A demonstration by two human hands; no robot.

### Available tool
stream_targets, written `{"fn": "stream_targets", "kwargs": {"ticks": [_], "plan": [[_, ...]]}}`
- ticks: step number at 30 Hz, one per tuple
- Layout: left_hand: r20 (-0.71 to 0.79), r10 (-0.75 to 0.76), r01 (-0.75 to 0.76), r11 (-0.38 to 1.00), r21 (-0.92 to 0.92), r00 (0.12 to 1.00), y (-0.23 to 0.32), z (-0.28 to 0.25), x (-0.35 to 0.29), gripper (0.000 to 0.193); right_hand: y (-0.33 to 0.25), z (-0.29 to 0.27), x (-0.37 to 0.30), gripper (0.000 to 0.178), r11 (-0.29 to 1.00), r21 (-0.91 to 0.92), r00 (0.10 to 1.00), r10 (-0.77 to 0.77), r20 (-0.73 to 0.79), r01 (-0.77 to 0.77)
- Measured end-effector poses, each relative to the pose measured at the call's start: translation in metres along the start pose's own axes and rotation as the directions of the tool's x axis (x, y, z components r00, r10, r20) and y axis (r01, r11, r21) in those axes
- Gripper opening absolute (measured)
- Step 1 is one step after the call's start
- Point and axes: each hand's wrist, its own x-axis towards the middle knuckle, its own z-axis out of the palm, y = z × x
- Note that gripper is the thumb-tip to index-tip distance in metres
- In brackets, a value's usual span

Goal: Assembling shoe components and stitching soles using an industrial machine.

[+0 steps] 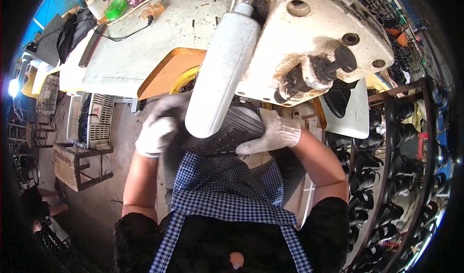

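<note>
A black shoe [241, 124] is held in front of me at the sewing machine, its patterned sole turned toward me. My right hand [273, 132], in a white knitted glove, grips the shoe's right end, thumb along the lower edge of the sole. At the other end my left hand [157, 130], gloved too, is closed against the shoe; motion blurs its fingers. The machine's white rounded cover [222, 74] hides the middle of the shoe and any contact with the needle. Above right is the cream machine head [309, 36], with a black knob [344, 59].
A worn white worktable [179, 19] carries an orange-brown tray [162, 77], a cable and bottles. Another black shoe [337, 99] rests at the right. Racks of black shoes [367, 176] line the right side. On the left stand a wooden stool [75, 164] and a plastic basket [100, 120].
</note>
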Motion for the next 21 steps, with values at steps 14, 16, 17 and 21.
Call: {"fn": "stream_targets", "kwargs": {"ticks": [14,16,17,21], "plan": [[-0.218,-0.015,0.141,0.806,0.575,0.976,-0.031,0.082,-0.006,0.046,0.084,0.143,0.014,0.059,0.785,0.085,0.259,-0.098,-0.961,0.613],[-0.224,-0.04,0.139,0.883,0.449,0.974,-0.033,0.086,-0.007,0.044,0.076,0.133,-0.001,0.058,0.752,0.118,0.301,-0.111,-0.947,0.649],[-0.229,-0.097,0.107,0.994,0.032,0.969,-0.036,0.088,-0.004,0.044,0.071,0.122,-0.006,0.055,0.75,0.155,0.376,-0.133,-0.917,0.642],[-0.095,-0.084,0.088,0.995,0.043,0.992,-0.004,0.092,0.021,0.044,0.065,0.084,-0.021,0.054,0.806,0.034,0.501,-0.333,-0.799,0.591]]}}
